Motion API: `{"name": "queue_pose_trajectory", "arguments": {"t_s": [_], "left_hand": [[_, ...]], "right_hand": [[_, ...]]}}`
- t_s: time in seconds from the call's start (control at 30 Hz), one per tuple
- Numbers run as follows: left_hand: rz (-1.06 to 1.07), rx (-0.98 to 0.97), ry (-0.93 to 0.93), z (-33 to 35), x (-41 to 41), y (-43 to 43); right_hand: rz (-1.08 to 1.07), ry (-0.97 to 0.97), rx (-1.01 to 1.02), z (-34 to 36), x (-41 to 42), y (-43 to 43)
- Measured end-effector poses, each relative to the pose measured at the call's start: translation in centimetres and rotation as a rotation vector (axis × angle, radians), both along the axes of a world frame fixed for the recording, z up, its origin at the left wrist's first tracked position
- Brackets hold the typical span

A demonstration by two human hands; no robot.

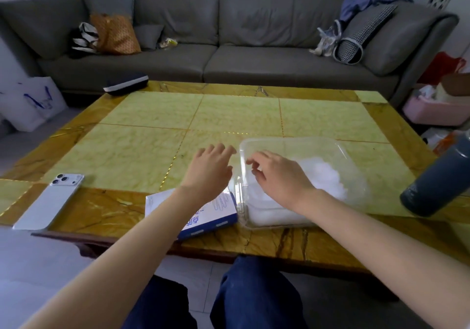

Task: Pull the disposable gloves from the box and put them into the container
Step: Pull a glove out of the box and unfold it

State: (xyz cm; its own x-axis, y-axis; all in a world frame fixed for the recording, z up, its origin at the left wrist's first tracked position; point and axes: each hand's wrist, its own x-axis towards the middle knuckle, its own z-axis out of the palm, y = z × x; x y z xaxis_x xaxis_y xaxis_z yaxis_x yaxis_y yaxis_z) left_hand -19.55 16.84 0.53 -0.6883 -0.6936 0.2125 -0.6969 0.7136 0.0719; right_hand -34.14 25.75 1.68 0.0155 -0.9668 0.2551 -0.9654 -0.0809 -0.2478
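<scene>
The container point(292, 140) is a clear plastic tub, rectangular with rounded corners, standing upright and open-topped. Its left wall rises just right of the fingertips of the left hand point(208, 168), and the loosely curled fingers of the right hand point(278, 176) hang over its left half. The gloves point(324, 176) lie inside it as a crumpled, whitish, translucent heap, beneath and to the right of those right fingers, filling the near and right parts of the tub. The box point(220, 214) is a flat white carton with blue edges and blue print. It lies on its broad side nearer the person than the left fingers, partly hidden under that wrist, with its right end touching the container's near-left corner.
</scene>
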Motion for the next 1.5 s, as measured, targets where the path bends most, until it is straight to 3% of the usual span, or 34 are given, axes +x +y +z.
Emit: {"name": "queue_pose_trajectory", "arguments": {"t_s": [0.17, 0.3, 0.43, 0.6, 0.87, 1.07, 1.5], "left_hand": [[0.269, 0.268, -0.166, -4.1, 8.2, -0.1], [0.338, 0.403, -0.102, -5.6, 10.9, 0.7], [0.304, 0.409, -0.047, -6.5, 11.7, 1.0], [0.298, 0.384, -0.020, -7.3, 12.0, 0.9], [0.301, 0.374, 0.026, -7.8, 12.1, 0.9], [0.308, 0.390, 0.051, -7.9, 12.1, 0.6], [0.307, 0.409, -0.009, -7.5, 12.1, 0.5]], "right_hand": [[0.201, 0.016, -0.120, -2.1, 5.7, -1.7], [0.252, 0.004, 0.099, -4.1, 9.9, -3.5], [0.172, 0.059, 0.360, -6.3, 11.9, -5.2], [0.100, 0.271, 0.393, -6.9, 13.0, -6.8], [0.099, 0.272, 0.439, -6.3, 14.1, -7.6], [0.051, 0.014, 0.294, -5.4, 12.3, -6.6], [-0.149, -0.064, -0.185, 3.7, 6.9, -6.8]]}}
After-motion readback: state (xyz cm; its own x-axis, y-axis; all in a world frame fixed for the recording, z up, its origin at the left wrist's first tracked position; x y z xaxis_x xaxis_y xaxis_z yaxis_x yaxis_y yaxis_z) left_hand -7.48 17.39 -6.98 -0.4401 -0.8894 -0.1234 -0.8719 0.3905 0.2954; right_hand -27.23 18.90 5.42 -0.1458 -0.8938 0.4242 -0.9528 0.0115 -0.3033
